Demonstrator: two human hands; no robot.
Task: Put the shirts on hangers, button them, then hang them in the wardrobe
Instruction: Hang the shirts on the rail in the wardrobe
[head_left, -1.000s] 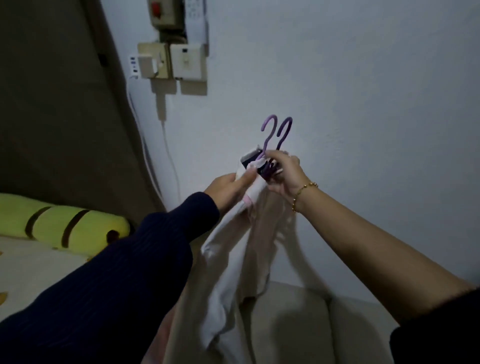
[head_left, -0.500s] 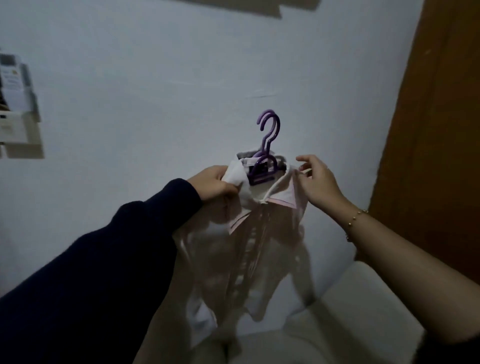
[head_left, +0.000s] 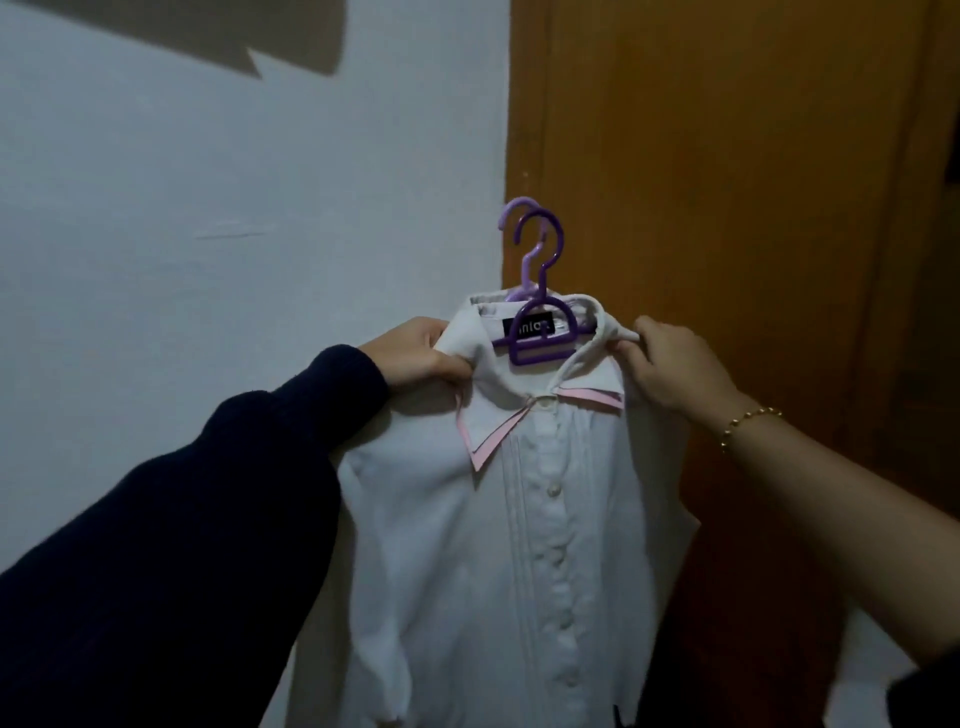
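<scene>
While left hand (head_left: 415, 358) (9 o'clock) and right hand (head_left: 670, 366) (3 o'clock) pinch its collar (head_left: 485, 434), the buttoned white shirt (head_left: 519, 561) hangs on a purple hanger (head_left: 543, 357) between them; hem cut off, label (head_left: 527, 328) partly hidden.

Soft matt white cloth shirt (head_left: 571, 519), glossy purple plastic hangers (head_left: 542, 283), smooth brown wood panel (head_left: 727, 208).

Pale bluish wall (head_left: 208, 208) on left, orange-brown wooden panel (head_left: 701, 182) on right, dim light
</scene>
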